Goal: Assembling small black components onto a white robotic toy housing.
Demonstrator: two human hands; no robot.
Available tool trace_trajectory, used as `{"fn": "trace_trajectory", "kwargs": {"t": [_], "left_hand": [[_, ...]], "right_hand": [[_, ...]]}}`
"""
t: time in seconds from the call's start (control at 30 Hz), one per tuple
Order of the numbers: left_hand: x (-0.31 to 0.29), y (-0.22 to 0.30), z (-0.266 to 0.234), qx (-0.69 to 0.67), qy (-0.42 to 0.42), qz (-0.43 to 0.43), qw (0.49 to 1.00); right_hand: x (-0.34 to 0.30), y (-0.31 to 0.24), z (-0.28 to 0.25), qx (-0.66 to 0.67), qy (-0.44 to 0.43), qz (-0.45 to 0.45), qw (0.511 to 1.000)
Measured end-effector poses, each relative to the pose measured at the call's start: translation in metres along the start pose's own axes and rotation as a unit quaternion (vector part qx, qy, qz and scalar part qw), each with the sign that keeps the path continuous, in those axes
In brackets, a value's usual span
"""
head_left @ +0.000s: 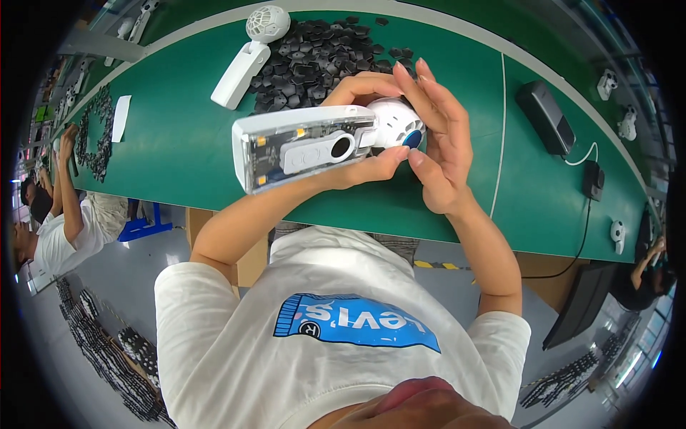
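Observation:
Between my hands is a white ball-headed handheld device [307, 146], held above the table and tilted. Its handle has a clear face showing a circuit board, with a light grey button strip and a round black button. My left hand [357, 168] grips it around the neck and ball, thumb in front and fingers behind. My right hand [446, 143] cups the far side of the white ball [389, 123], its thumb by the blue disc [412, 139] on it. Behind my left hand lies a heap of black pentagonal pieces [307, 61].
A second white device [243, 75] with a lattice ball lies left of the heap on the green table [171, 157]. At right are a dark rectangular box [544, 118] and a small black adapter [593, 180] with cables. Another person [71, 222] works at far left.

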State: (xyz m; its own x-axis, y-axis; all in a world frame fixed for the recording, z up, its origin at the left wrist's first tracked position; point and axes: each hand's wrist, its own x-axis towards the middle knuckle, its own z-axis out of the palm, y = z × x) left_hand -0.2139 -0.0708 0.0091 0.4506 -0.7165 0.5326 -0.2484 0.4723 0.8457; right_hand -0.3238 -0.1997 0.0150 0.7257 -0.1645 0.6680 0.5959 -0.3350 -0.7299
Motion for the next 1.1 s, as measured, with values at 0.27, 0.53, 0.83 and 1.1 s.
{"fn": "trace_trajectory", "kwargs": {"t": [0.27,0.53,0.83,1.1], "left_hand": [[0.000,0.000,-0.003,-0.017,0.020,-0.007,1.000],[0.001,0.002,0.000,0.028,0.012,0.052,0.998],[0.001,-0.001,-0.008,-0.015,0.002,0.015,1.000],[-0.001,-0.001,-0.006,0.009,0.012,0.008,1.000]], "right_hand": [[0.001,-0.003,0.002,0.052,0.054,0.087,0.993],[0.005,-0.011,-0.004,-0.096,0.072,0.076,0.990],[0.000,-0.006,-0.004,-0.077,0.058,0.067,0.993],[0.001,-0.006,0.010,-0.092,0.007,0.049,0.995]]}}
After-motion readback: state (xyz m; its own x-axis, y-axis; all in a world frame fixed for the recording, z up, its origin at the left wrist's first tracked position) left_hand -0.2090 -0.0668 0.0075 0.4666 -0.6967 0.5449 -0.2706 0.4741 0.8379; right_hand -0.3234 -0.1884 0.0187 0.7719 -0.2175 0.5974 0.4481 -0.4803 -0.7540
